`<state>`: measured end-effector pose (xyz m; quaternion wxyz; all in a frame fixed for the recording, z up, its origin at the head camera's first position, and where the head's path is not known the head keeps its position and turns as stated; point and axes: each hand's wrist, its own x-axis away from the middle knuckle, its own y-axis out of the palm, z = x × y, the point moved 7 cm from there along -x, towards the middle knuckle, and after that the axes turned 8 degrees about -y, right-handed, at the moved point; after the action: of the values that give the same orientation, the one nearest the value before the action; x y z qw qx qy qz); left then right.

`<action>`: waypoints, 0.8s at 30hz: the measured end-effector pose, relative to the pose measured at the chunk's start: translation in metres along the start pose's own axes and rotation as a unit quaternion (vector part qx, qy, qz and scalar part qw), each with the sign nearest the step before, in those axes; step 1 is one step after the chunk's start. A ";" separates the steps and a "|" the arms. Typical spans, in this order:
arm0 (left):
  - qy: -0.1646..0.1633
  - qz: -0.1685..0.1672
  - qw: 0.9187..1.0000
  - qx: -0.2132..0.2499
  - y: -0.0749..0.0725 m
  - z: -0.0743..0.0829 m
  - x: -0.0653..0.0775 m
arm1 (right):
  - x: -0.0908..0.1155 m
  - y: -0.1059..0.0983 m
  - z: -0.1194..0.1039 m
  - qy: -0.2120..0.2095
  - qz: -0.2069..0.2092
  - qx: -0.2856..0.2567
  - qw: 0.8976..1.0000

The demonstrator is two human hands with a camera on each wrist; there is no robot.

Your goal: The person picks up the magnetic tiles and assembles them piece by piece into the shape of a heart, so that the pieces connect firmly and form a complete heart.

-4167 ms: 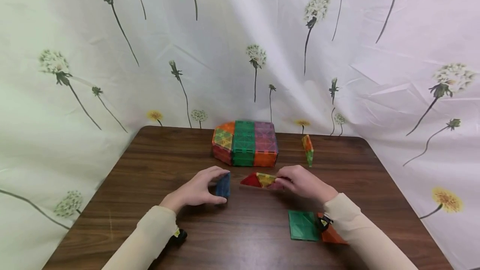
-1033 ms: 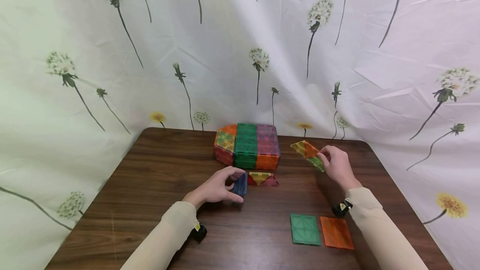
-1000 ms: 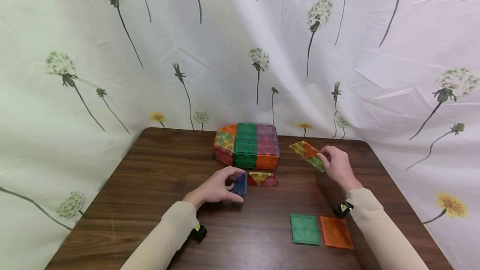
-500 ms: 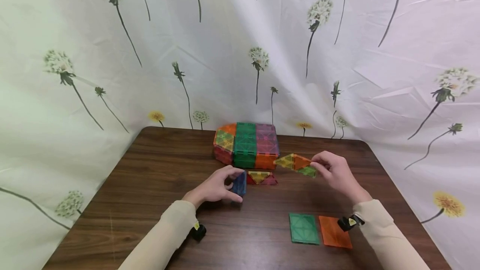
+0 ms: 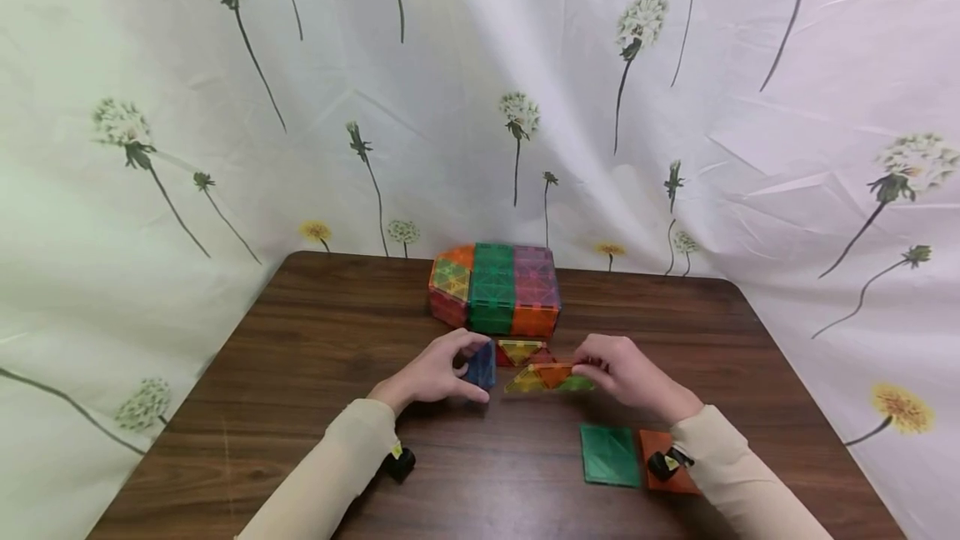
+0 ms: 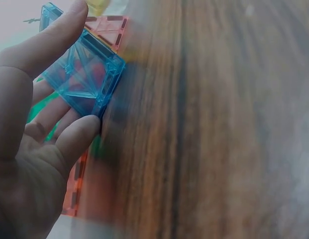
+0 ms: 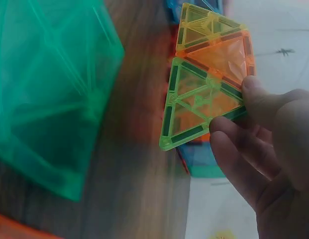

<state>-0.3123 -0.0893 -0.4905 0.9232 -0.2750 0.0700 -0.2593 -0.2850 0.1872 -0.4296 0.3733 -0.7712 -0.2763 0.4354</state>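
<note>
My left hand (image 5: pixel 431 369) holds a blue square magnetic tile (image 5: pixel 483 363) upright on the table, thumb and fingers at its edges; the left wrist view shows the blue tile (image 6: pixel 84 74) within the curved fingers. A strip of red and yellow triangle magnetic tiles (image 5: pixel 521 352) stands at the blue tile's right side. In front of it, my right hand (image 5: pixel 618 369) pinches the right end of a second strip of triangle tiles (image 5: pixel 551 376), coloured yellow, orange and green. The right wrist view shows that strip (image 7: pixel 219 57) between thumb and fingers.
Behind the hands, near the table's back edge, stands a closed multicoloured magnetic tile structure (image 5: pixel 491 290). A green square tile (image 5: pixel 609 455) lies flat at front right. Beside it, an orange square tile (image 5: pixel 654 440) is partly hidden under the right wrist. A patterned curtain (image 5: pixel 420 107) surrounds the table.
The right hand let go of the red and yellow strip, took the yellow, orange and green strip from the back right, and brought it left and nearer. The left hand moved right with the blue tile.
</note>
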 end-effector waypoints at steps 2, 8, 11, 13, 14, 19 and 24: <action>-0.002 -0.002 1.000 -0.002 0.000 0.000 -0.001 | -0.002 0.007 -0.002 0.003 -0.013 0.000 1.000; -0.005 -0.005 1.000 -0.002 0.000 0.002 -0.001 | -0.009 0.020 -0.008 -0.007 -0.041 0.010 0.999; -0.003 -0.002 1.000 -0.003 -0.001 0.004 -0.001 | -0.014 0.025 -0.012 -0.016 -0.042 0.015 0.999; -0.003 0.000 1.000 -0.007 -0.001 0.005 -0.001 | -0.018 0.028 -0.015 -0.020 -0.043 0.018 0.999; -0.001 0.002 1.000 -0.010 -0.001 0.005 -0.001 | -0.020 0.029 -0.017 -0.022 -0.043 0.020 0.999; -0.002 0.002 1.000 -0.017 -0.001 0.006 0.000 | -0.028 0.036 -0.025 -0.022 -0.053 0.028 0.998; -0.007 -0.005 1.000 -0.016 0.000 0.006 0.002 | -0.030 0.040 -0.032 -0.018 -0.060 0.025 0.998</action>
<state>-0.3094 -0.0873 -0.4851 0.9178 -0.2916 0.0665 -0.2613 -0.2669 0.1315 -0.4378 0.4134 -0.7353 -0.3179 0.4328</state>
